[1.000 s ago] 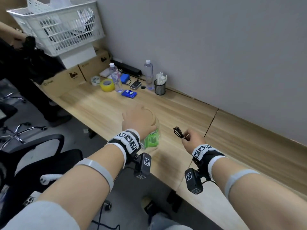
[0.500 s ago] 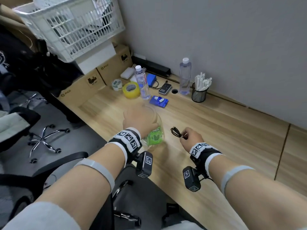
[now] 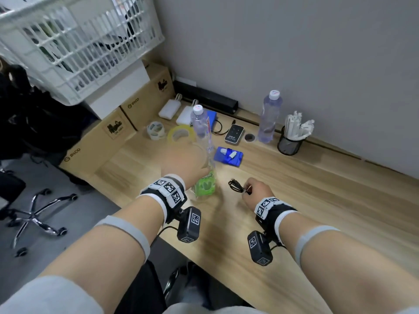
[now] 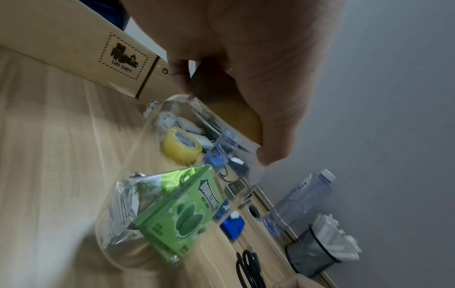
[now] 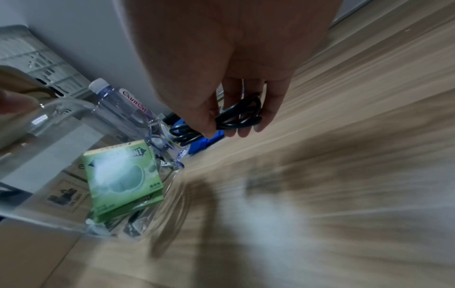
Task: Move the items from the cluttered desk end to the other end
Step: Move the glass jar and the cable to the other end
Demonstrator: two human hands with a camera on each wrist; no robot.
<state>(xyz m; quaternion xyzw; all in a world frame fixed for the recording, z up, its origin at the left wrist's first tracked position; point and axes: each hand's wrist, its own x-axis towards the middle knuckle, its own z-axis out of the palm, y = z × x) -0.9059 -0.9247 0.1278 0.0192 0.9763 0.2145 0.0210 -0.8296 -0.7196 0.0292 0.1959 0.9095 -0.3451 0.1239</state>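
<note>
My left hand [image 3: 184, 163] grips the wooden lid [image 4: 234, 111] of a clear glass jar [image 3: 204, 196] from above. Inside the jar are a green Doublemint gum box [image 4: 183, 212] and a silvery wrapper [image 4: 123, 206]. The jar is tilted low over the wooden desk [image 3: 317, 211]; whether its base touches is unclear. To its right, my right hand [image 3: 255, 191] pinches a coiled black cable [image 3: 235, 186] between thumb and fingers [image 5: 209, 124] just above the desk.
Beyond the hands stand two water bottles [image 3: 200, 125] [image 3: 269, 118], yellow tape [image 3: 181, 133], a clear tape roll [image 3: 155, 130], a blue case [image 3: 229, 156], a black device [image 3: 234, 133] and a mesh cup [image 3: 290, 145]. Cardboard boxes [image 3: 108, 132] and a white basket [image 3: 74, 44] bound the left end; office chairs sit below.
Both hands, with the jar and cable, have moved left along the desk toward the bottles and tape. The view has swung with them. Both grips are unchanged.
</note>
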